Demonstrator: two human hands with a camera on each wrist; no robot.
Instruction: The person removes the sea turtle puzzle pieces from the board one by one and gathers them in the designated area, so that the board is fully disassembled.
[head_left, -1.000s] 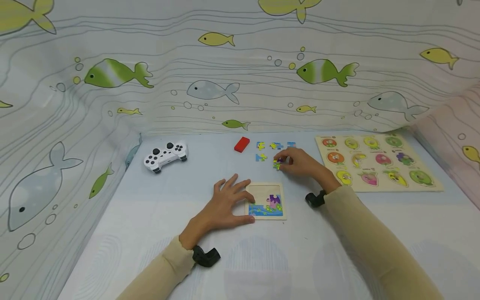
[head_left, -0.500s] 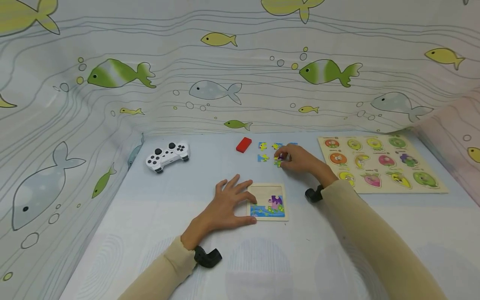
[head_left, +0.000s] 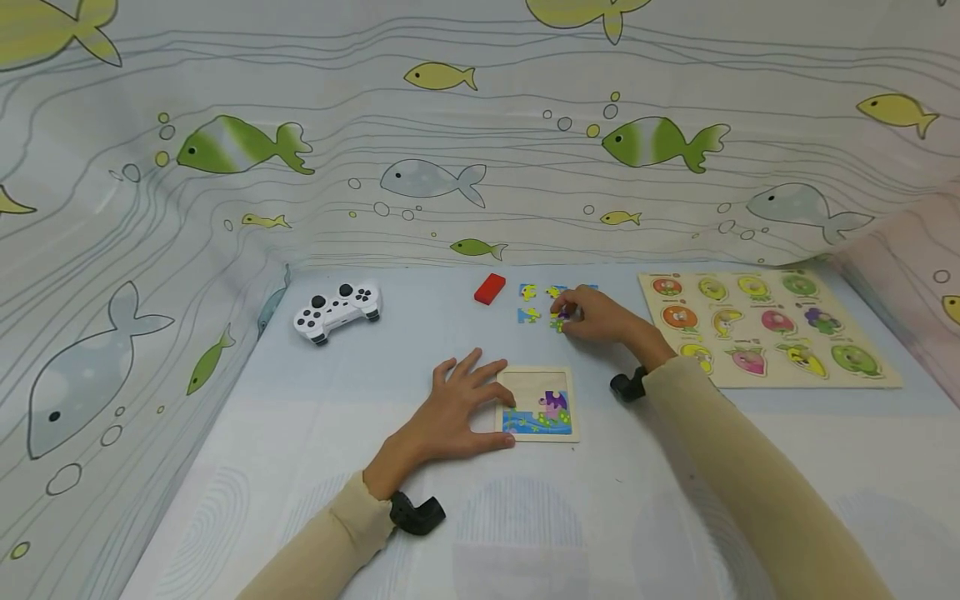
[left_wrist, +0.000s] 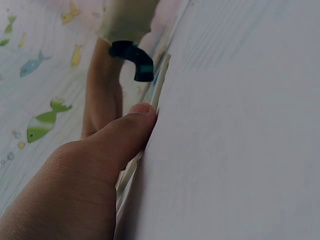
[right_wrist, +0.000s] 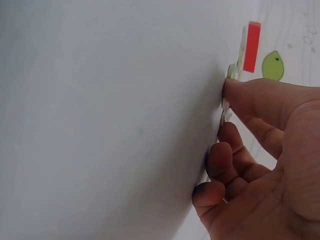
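While your spread left hand (head_left: 450,414) touches the puzzle tray (head_left: 534,385) at its left edge, your right hand (head_left: 597,316) pinches a puzzle piece (head_left: 557,323), likely light, stiff, best gripped by opposite edges.

Pale blue-white tabletop (head_left: 352,450): evenly lit; a shadow beside the beige fabric right sleeve (head_left: 757,450) toward the near edge.
Fish-printed white cloth (head_left: 555,237): bright in head view, dim and soft in left wrist view.
Bare right hand (right_wrist: 295,165), wrist view: diffuse shadow beside it.
Rectangular red block (right_wrist: 251,47), same view: slightly soft, it seems.
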